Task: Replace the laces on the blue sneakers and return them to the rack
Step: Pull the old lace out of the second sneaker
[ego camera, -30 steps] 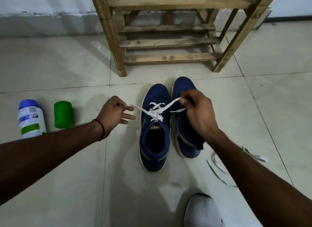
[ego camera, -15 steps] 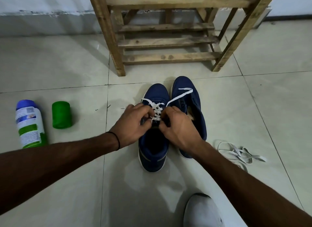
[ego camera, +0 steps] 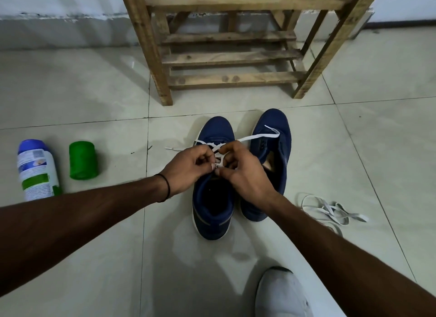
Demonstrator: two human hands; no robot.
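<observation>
Two blue sneakers stand side by side on the tiled floor before a wooden rack (ego camera: 232, 78). The left sneaker (ego camera: 213, 208) carries a white lace (ego camera: 257, 136); one free end trails across the toe of the right sneaker (ego camera: 273, 128), the other lies on the floor to the left. My left hand (ego camera: 188, 168) and my right hand (ego camera: 240, 172) meet over the left sneaker's tongue, each pinching the lace near its top eyelets. The right sneaker shows no lacing. A loose white lace (ego camera: 330, 210) lies on the floor to the right.
A white bottle with a blue cap (ego camera: 35, 170) and a green roll (ego camera: 82, 161) lie on the floor at the left. A white-clad knee (ego camera: 280, 293) shows at the bottom edge. A wall runs behind the rack.
A second ago my hands were apart, pulling the lace ends taut. They have come together over the left sneaker's tongue, and the free ends now lie slack.
</observation>
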